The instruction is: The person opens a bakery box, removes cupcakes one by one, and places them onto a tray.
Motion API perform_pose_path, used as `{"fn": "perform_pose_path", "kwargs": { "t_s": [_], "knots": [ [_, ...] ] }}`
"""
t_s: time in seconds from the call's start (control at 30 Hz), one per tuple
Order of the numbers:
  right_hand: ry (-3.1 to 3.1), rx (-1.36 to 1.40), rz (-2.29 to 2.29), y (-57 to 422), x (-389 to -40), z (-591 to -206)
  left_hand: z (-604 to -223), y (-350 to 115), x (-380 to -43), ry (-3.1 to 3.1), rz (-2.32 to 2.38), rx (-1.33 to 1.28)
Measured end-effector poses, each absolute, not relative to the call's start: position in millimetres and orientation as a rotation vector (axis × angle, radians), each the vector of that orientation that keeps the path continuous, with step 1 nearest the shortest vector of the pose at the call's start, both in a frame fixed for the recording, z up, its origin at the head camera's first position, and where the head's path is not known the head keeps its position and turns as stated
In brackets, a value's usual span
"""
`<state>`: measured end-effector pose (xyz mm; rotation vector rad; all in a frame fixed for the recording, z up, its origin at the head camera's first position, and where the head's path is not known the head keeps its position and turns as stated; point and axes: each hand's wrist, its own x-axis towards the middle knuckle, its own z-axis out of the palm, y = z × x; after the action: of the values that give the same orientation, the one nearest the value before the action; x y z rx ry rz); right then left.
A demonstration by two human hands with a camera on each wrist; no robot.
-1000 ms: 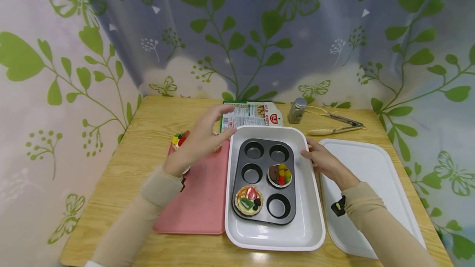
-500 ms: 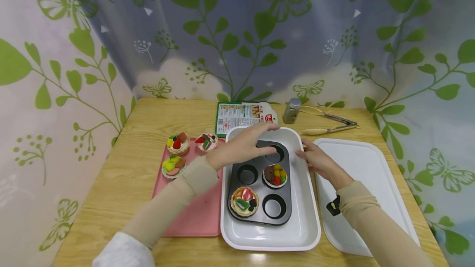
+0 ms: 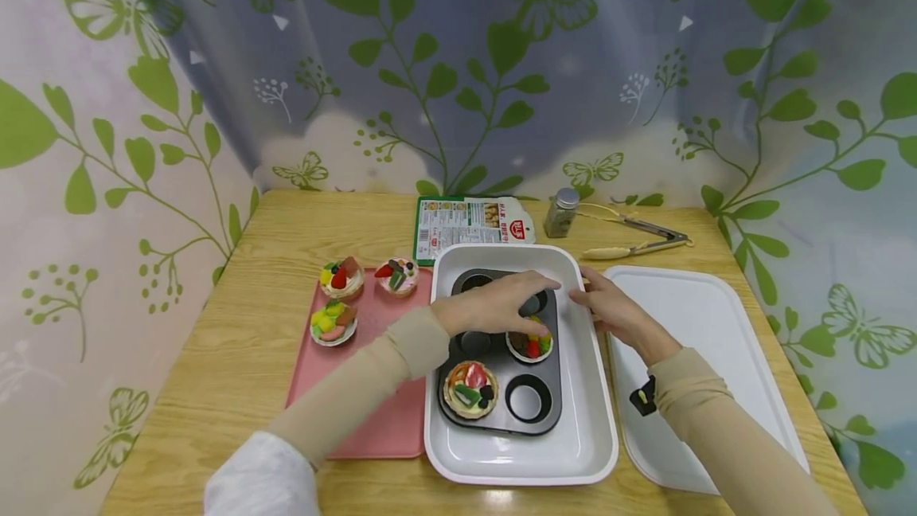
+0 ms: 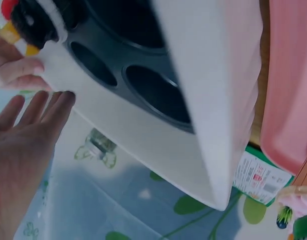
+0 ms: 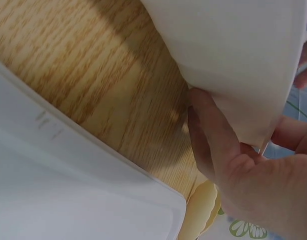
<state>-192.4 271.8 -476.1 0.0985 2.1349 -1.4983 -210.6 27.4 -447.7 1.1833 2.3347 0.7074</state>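
Note:
A white deep rectangular basin (image 3: 526, 464) holds a dark muffin tin (image 3: 501, 357). In the tin's near left cup sits a fruit tart (image 3: 470, 390). A chocolate and fruit tart (image 3: 532, 349) fills the middle right cup. My left hand (image 3: 494, 303) hovers over the tin with fingers extended and thumb apart. Its thumb tip overlaps the chocolate tart in the head view; I cannot tell whether it touches. My right hand (image 3: 619, 309) grips the basin's right rim. In the right wrist view its fingers (image 5: 213, 125) curl against the outer wall.
Several fruit tarts, one at the front left (image 3: 333, 322), lie on a pink tray (image 3: 394, 428) left of the basin. A white tray (image 3: 705, 373) lies to the right. Behind stand a seasoning packet (image 3: 469, 225), a glass shaker (image 3: 561, 213) and tongs (image 3: 645, 241).
My left hand has swept right from above the pink tray to the tin, then lowered toward the chocolate tart. My right hand keeps its hold on the rim.

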Motion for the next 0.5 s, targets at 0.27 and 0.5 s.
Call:
{"fn": "perform_pose_path", "kwargs": {
  "t_s": [0.27,0.5],
  "knots": [
    [2.120,0.109,-1.497,271,-193,-476,-462,29,-207,2.270,0.560,1.150],
    [2.118,0.104,-1.493,272,-193,-476,-468,30,-207,2.260,0.496,1.222]
  ]
}}
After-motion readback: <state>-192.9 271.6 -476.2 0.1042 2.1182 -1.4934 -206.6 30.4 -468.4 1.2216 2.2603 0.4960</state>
